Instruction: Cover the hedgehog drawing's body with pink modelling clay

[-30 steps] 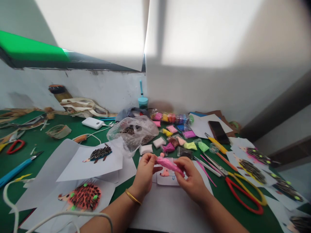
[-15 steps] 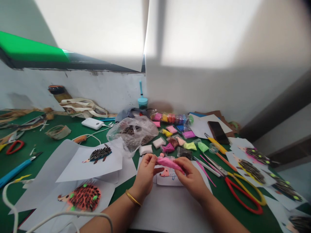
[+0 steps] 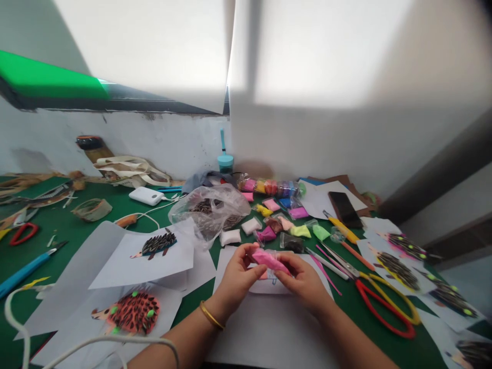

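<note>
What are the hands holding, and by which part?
A pink packet: the left hand holds its left end, and the right hand holds its right end.

At six o'clock the left hand (image 3: 240, 270) and right hand (image 3: 302, 282) cover both ends of the pink packet (image 3: 270, 260) — together these hide most of the drawing card (image 3: 269, 288) beneath. At four, the right edge crops a blurred seed hedgehog (image 3: 476, 352); between eight and nine, the left edge cuts the blue cutter (image 3: 26, 270).
</note>
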A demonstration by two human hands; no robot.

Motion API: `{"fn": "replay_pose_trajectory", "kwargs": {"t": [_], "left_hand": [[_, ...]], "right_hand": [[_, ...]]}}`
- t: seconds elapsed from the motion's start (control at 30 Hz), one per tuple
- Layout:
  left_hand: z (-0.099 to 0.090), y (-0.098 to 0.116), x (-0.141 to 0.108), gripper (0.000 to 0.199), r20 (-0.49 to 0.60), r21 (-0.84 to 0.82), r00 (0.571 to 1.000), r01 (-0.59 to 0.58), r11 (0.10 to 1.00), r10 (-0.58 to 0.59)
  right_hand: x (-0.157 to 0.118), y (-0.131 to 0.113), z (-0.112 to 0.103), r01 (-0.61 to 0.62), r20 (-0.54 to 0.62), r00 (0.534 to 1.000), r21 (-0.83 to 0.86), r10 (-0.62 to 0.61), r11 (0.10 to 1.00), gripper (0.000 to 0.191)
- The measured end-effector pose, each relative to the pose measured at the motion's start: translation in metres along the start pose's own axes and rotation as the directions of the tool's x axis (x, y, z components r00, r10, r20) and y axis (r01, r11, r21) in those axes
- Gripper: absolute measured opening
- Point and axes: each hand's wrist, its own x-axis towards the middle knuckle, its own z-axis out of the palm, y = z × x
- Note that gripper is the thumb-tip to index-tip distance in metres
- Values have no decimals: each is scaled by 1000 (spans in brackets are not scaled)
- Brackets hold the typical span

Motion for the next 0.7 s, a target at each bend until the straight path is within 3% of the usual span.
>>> {"fn": "replay_pose_trajectory", "kwargs": {"t": [0.27, 0.47, 0.7], "left_hand": [[-1, -3, 1, 52, 23, 51, 1000, -1, 999, -1], [-8, 2, 5, 29, -91, 281, 982, -134, 950, 165], [-10, 1, 6, 21, -123, 246, 950, -252, 936, 288]], "right_hand": [[0, -3, 1, 15, 20, 1000, -10, -15, 1000, 27], [1, -2, 1, -123, -15, 992, 135, 126, 983, 30], [0, -9, 1, -199, 29, 980, 220, 198, 955, 32]]}}
